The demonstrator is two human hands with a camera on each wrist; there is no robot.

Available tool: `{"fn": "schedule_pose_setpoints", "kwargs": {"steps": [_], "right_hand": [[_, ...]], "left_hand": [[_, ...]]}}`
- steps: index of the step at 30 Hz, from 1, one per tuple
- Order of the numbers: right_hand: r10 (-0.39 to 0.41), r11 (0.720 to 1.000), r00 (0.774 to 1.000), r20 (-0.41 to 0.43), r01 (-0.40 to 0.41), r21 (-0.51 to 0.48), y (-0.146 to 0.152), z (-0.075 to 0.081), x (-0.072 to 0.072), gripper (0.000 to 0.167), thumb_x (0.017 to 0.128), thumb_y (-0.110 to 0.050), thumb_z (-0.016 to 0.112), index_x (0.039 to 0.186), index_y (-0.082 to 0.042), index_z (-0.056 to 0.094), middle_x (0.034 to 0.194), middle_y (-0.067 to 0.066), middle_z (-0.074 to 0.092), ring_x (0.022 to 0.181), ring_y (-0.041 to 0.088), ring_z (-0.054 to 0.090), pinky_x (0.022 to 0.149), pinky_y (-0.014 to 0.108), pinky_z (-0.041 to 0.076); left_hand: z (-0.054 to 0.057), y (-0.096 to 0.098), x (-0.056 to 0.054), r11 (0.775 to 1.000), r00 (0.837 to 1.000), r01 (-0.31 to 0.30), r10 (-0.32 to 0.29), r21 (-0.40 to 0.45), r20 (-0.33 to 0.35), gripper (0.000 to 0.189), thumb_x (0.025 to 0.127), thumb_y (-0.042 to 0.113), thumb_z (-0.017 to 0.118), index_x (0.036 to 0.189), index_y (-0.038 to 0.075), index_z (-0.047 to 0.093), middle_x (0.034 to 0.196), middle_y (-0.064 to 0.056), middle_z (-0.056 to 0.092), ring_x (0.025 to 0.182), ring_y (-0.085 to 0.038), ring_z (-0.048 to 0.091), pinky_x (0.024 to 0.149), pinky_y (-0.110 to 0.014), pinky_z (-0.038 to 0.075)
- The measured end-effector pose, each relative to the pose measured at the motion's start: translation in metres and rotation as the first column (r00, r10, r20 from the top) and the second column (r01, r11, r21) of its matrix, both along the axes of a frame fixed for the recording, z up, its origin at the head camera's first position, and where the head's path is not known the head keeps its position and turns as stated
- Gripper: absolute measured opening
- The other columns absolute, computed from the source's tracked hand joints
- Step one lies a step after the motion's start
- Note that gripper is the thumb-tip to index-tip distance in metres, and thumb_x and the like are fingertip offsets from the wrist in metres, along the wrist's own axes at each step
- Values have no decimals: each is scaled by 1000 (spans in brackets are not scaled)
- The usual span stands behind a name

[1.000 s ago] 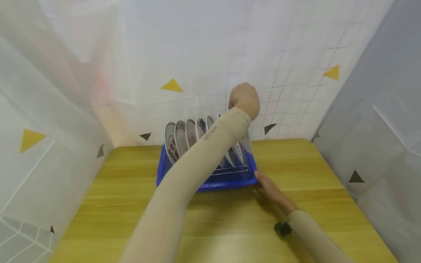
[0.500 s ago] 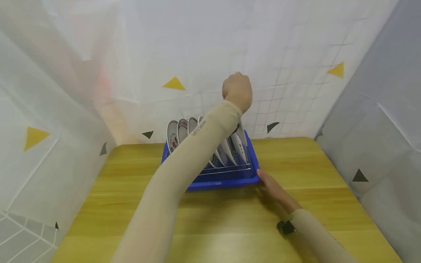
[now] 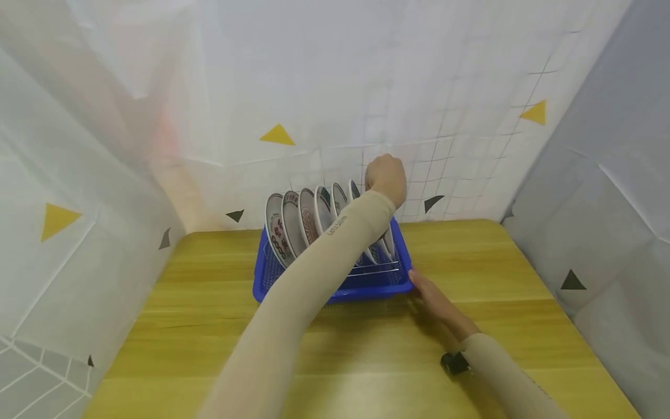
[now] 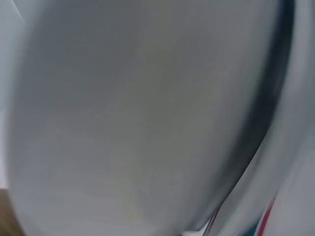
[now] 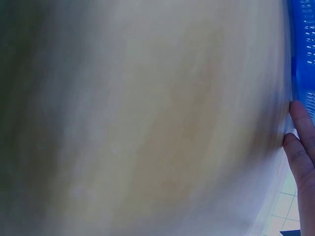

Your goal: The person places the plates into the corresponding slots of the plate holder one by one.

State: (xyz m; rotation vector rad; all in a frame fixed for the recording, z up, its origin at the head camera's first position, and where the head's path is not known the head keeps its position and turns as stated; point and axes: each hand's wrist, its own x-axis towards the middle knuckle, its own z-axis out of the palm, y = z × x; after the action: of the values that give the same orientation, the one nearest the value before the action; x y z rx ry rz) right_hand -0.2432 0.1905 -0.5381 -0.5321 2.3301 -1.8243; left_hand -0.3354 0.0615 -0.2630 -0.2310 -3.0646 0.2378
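Observation:
Several white plates with printed rims and patterns [image 3: 307, 218] stand on edge, side by side, in a blue plastic basket [image 3: 335, 295] with a wire rack [image 3: 379, 269]. My left hand [image 3: 387, 177] reaches across to the right end of the row, its fingers curled at a plate's upper edge. Its fingertips are hidden. In the left wrist view a pale plate [image 4: 128, 118] fills most of the picture, blurred and close. My right hand [image 3: 434, 299] touches the basket's near right corner. Two straight fingers [image 5: 299, 155] show beside the blue basket wall [image 5: 304, 49] in the right wrist view.
The basket stands on a yellow wood-grain table [image 3: 209, 326]. Pale sheeting [image 3: 225, 75] with yellow and dark triangles hangs behind it and on both sides. A black device [image 3: 454, 364] sits at my right wrist. My left forearm [image 3: 298, 297] covers part of the plates.
My left hand rose and moved slightly left, then came down again to the row's right end. My right hand stays at the basket's corner. The view has shifted slightly.

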Motion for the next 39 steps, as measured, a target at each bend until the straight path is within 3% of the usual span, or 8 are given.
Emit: {"fn": "schedule_pose_setpoints", "kwargs": {"steps": [6,12,18,24,28,31,35,39], "right_hand": [[-6,1000,1000,-2,6,0,-4,0,1,65,109,-36,17,140,18,34,136,37,48,127,32,53,102,25,47],[3,1000,1000,-17,-3,-3,-4,1,-1,64,109,-34,17,140,19,34,136,38,47,127,43,50,104,32,47],[9,1000,1000,-5,-9,-8,-5,4,-1,63,109,-33,17,142,20,29,138,40,43,129,53,42,108,57,37],[-9,1000,999,36,8,12,-4,2,-1,66,109,-38,17,144,16,29,139,38,44,131,52,42,109,59,36],[-9,1000,999,43,8,20,-2,2,-3,65,109,-38,16,145,15,29,139,38,44,131,52,43,109,60,36],[-14,1000,999,37,13,16,-2,1,-4,65,109,-38,15,144,15,30,138,38,45,130,52,43,108,60,37],[-20,1000,999,41,20,6,-2,1,-4,66,108,-39,16,145,14,30,138,38,46,129,50,45,107,60,37],[-21,1000,999,45,21,1,-2,1,-4,66,108,-40,17,144,15,31,137,37,47,126,33,53,108,57,39]], "left_hand": [[-21,-3,-2,998,998,53,-53,35,14,23,99,22,53,113,15,70,105,3,71,87,-9,68,61,-20,57],[-26,-5,-3,996,998,67,-67,60,-3,23,98,20,53,111,15,70,105,2,71,90,-10,68,67,-20,58],[-37,6,3,986,1000,16,-13,-168,20,40,99,30,44,133,19,61,120,-7,63,86,-9,59,48,-14,45],[-54,17,14,902,996,-80,85,-424,-6,50,99,38,33,146,29,46,127,-16,48,77,-11,41,44,-21,22],[-59,21,17,882,994,-106,97,-459,-44,52,97,33,32,146,25,46,128,-14,45,87,-14,43,46,-22,18],[-59,22,16,876,997,-81,68,-476,-44,53,97,35,31,146,24,45,130,-14,44,100,-20,45,49,-21,21],[-59,20,14,875,999,-39,42,-483,-5,52,98,46,32,143,25,48,119,-6,45,98,-15,41,60,-25,26],[-60,16,10,878,999,-16,31,-479,23,52,96,53,39,140,27,51,110,0,43,97,-14,36,78,-28,32]]}}
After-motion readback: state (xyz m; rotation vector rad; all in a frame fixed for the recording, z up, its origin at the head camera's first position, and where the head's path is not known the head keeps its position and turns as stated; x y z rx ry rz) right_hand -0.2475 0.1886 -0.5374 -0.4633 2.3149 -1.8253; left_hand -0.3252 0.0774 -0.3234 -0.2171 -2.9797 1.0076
